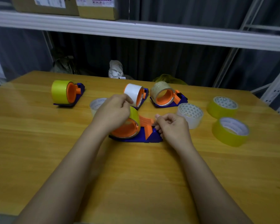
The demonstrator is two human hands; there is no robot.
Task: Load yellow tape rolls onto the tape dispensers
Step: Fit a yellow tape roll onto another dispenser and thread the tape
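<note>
Yellow tape roll (135, 114) going onto the centre dispenser (136, 137).
My left hand (111, 112) grips it, my right hand (171, 126) pinches its tape end; one loaded upper left (60, 93), two spare rolls right (222, 106).

Three dispensers (68, 94) are sitting at the bench (136, 175) rear; a fourth (136, 135) is sitting before them, loose rolls (229, 131) lying right.

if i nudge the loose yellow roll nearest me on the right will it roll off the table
Probably not. The nearest yellow roll lies flat on its side with its core opening up, so a nudge would likely slide it across the wooden table rather than roll it. It looks full and squat, so tipping seems unlikely. Its glossy surface may be a little slippery.
</note>
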